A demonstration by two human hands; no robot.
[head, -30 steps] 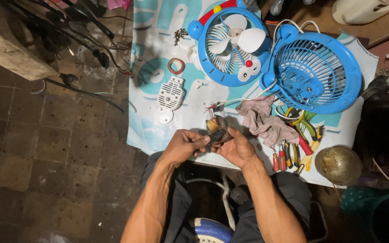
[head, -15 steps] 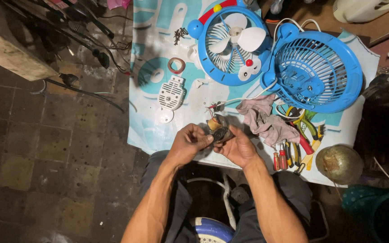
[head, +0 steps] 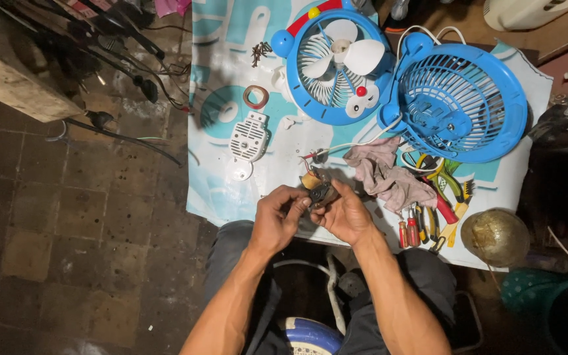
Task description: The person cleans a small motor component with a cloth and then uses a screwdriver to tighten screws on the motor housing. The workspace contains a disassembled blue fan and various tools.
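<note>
Down on the left, I see tangled black cables (head: pixel 110 46) on the tiled floor (head: pixel 54 217), well apart from the work. Next comes the printed sheet (head: pixel 221 190) spread as a work surface, with a white vented cover (head: pixel 248 137) and a small tape ring (head: pixel 256 96) lying on it. My left hand (head: pixel 276 222) is curled, fingertips pinching the left side of the small fan motor (head: pixel 320 192), which sits between both hands just above my knees, at the sheet's near edge. My right hand (head: pixel 345 215) cups it from the right, fingers closed around it. The motor's long axis I cannot tell; a thin white wire (head: pixel 356 142) runs from it up towards the fans. Beyond it lie the open blue fan body (head: pixel 333 59) with white blades, a crumpled grey rag (head: pixel 389 172), the blue fan grille (head: pixel 461 102), screwdrivers (head: pixel 407 231) and pliers (head: pixel 451 187), then a round brass-coloured bowl (head: pixel 494 236).
</note>
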